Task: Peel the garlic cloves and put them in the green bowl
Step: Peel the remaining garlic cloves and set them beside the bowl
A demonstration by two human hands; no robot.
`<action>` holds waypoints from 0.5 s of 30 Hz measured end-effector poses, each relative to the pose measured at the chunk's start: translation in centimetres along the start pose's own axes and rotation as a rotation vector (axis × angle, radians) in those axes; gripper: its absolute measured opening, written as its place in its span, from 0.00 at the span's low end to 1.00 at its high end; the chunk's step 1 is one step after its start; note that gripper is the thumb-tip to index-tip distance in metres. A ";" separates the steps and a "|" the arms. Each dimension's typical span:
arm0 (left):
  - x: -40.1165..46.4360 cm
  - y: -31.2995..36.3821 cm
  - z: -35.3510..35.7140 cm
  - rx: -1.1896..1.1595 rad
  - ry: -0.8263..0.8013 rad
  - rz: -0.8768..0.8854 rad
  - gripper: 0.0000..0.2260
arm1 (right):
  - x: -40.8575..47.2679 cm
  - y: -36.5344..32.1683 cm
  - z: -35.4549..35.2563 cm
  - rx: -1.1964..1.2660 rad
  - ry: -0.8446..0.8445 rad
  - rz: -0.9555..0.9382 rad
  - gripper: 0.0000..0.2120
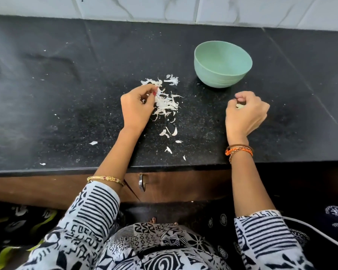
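Barely visible: clove [240, 106] within right hand [246, 114]

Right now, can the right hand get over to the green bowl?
Probably yes. The right hand, curled around a garlic clove, sits just in front of the green bowl, with only bare black counter between them.

Single view only; no second view shares its field. The head-worn camera looks forward and steeply down from above the person's chest onto the speckled black stone counter [66, 114], at close, arm's-reach range. The white marble-veined tiled wall [242, 10] crosses the top of the frame. The counter's front edge runs across the lower middle, and the black-and-white patterned garment [154, 246] fills the bottom. Wide-angle bowing shows along the edges.
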State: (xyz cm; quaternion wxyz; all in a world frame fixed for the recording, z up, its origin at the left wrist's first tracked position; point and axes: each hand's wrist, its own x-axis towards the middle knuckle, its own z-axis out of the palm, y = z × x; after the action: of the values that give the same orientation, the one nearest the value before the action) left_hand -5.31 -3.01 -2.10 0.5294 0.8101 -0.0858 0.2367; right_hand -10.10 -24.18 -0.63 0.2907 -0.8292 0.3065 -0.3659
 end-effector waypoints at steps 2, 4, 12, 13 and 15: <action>0.1 0.2 -0.1 -0.008 0.036 -0.046 0.06 | -1.1 -1.6 1.3 0.060 -0.056 -0.149 0.07; 0.3 0.1 -0.2 0.014 0.060 -0.061 0.08 | -2.7 -3.7 3.1 0.101 -0.177 -0.339 0.06; 5.4 -2.3 -2.3 0.328 -0.023 0.000 0.14 | -4.1 -8.2 8.6 0.173 -0.390 -0.686 0.09; 6.4 -2.4 -2.3 0.324 -0.050 -0.028 0.14 | -3.8 -8.4 8.9 0.167 -0.413 -0.690 0.10; 7.8 -2.3 -2.1 0.302 -0.065 -0.076 0.12 | -3.5 -8.7 9.5 0.125 -0.494 -0.710 0.13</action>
State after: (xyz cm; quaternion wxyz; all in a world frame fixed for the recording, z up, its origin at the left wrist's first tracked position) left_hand 1.76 0.70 0.43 0.4071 0.8904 -0.0357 0.2006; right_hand -1.99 -13.63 -1.30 0.2610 -0.9268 -0.0992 -0.2514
